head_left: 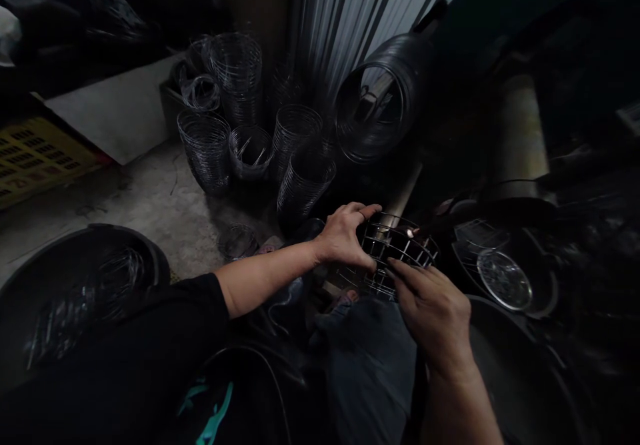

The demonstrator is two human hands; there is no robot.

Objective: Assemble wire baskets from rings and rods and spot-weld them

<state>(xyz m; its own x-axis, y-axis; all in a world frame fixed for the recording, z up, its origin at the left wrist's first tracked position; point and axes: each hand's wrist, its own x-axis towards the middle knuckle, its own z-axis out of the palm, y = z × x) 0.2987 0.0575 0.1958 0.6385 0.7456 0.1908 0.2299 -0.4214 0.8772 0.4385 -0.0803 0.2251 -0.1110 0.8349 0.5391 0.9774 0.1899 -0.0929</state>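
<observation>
A round wire basket [400,251] of thin metal rings and crossing wires is above my knees. My left hand [345,235] grips its left side, thumb and fingers spread around the wires. My right hand [437,305] is closed at the near side, thumb and fingertips pinching the wires there; whether a loose piece of wire is also between them I cannot tell. A small bright spot glows on a dark metal tip [413,233] at the basket's far right. Behind the basket a pale round bar [404,195] slants upward.
Stacks of wire rings [205,148] stand on the floor ahead, beside a large wire coil [380,111]. Dark tubs stand at the left [150,251] and right [520,358]. A round metal mesh piece [504,278] lies at the right. A yellow crate [45,155] is far left.
</observation>
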